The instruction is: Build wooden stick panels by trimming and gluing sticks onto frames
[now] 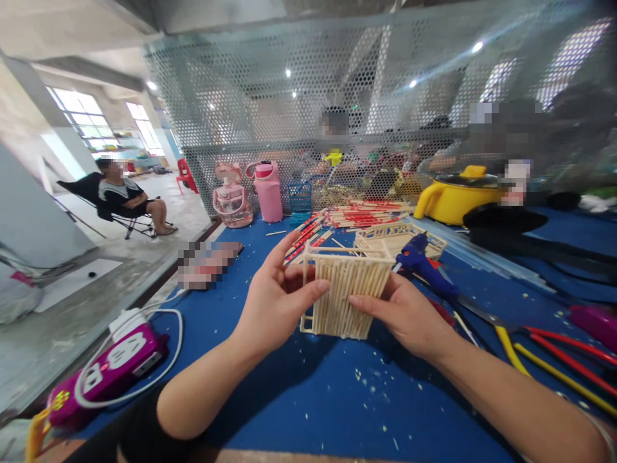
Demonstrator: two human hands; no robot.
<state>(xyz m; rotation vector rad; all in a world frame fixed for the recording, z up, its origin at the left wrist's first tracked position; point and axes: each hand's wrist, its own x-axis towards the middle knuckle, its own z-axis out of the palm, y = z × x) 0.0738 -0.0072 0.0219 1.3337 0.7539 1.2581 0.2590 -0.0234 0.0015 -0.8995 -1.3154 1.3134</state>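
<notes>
Between my two hands stands a small frame of pale wooden sticks (344,302), its front filled by a row of upright sticks glued side by side, with a gap along the left edge. My left hand (277,296) grips its left side, thumb across the sticks. On the right side my right hand (405,312) holds it, thumb pressed on the front and the other fingers hidden behind. Just behind my right hand lies a blue glue gun (427,267). Past the frame is a tray-like piece made of sticks (409,238), partly hidden.
Loose red-and-white wrapped sticks (361,215) are piled at the back. Clear glue sticks (486,257), a yellow pot (457,199) and pliers (511,347) lie rightward. A purple power strip (110,373) with a white cable is at left. Pink bottles (267,193) stand before a mesh screen (270,83).
</notes>
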